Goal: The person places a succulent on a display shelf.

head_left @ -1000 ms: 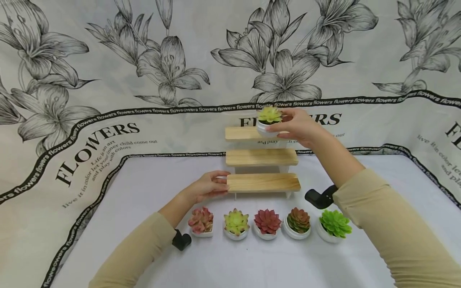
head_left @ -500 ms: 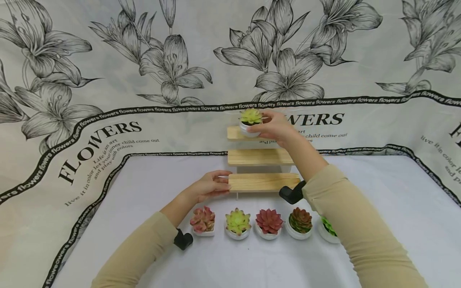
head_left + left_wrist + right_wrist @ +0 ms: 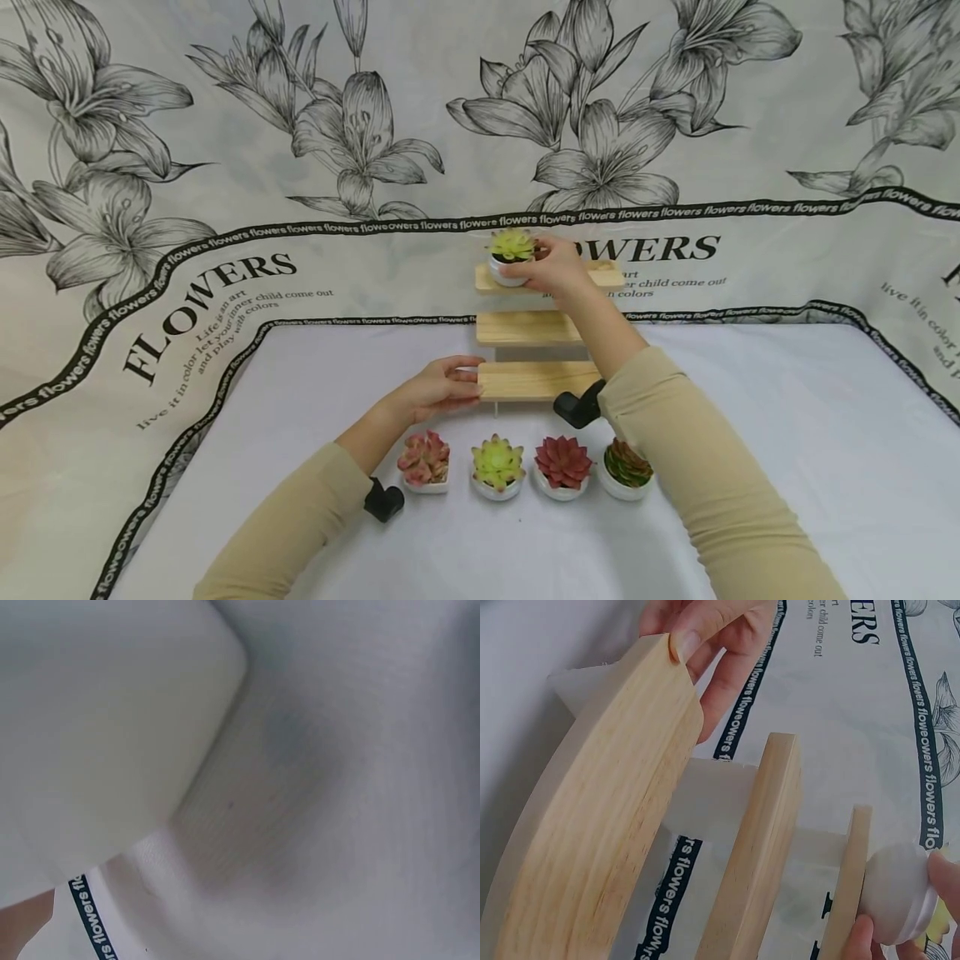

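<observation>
A three-tier stand has wooden boards; its lowest board (image 3: 536,381) is gripped at the left end by my left hand (image 3: 442,387), thumb on the wood in the right wrist view (image 3: 720,637). My right hand (image 3: 557,268) holds a yellow-green succulent (image 3: 512,245) by its white pot (image 3: 508,272) at the left end of the top board (image 3: 603,277). In the right wrist view the pot (image 3: 894,892) meets the top board (image 3: 849,889), fingers around it. The left wrist view shows a blurred pale surface and cloth.
In front of the stand, in a row, are a pink succulent (image 3: 424,458), a yellow-green one (image 3: 498,463), a dark red one (image 3: 562,463) and a red-green one (image 3: 627,464), partly behind the right sleeve (image 3: 705,458). A flower-printed cloth (image 3: 405,275) hangs behind.
My right hand has carried the potted succulent leftward along the top board to its left end. The right sleeve now hides the bright green succulent. My left hand keeps its grip on the lowest board.
</observation>
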`<action>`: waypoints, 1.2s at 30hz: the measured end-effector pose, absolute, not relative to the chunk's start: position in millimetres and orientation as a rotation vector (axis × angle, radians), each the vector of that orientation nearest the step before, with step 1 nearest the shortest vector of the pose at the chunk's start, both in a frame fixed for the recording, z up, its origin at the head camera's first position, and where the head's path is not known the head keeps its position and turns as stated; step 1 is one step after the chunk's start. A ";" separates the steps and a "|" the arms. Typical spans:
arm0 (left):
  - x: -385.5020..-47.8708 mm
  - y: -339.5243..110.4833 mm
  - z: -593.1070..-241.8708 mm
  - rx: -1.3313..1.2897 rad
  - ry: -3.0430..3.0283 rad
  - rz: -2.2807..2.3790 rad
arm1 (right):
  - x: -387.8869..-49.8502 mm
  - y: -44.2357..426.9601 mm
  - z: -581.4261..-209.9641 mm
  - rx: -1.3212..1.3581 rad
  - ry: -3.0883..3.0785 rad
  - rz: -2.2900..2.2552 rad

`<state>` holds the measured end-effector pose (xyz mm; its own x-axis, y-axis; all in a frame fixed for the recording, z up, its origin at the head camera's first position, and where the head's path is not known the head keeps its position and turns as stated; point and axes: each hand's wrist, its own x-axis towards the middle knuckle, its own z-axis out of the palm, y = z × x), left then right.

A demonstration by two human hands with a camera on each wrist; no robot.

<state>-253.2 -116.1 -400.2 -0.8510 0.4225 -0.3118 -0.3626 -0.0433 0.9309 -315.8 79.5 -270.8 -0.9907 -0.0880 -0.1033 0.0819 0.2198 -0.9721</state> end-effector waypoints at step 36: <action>-256.2 -114.7 -404.2 0.000 1.671 1.982 | -307.2 81.6 -262.5 0.048 2.384 -1.878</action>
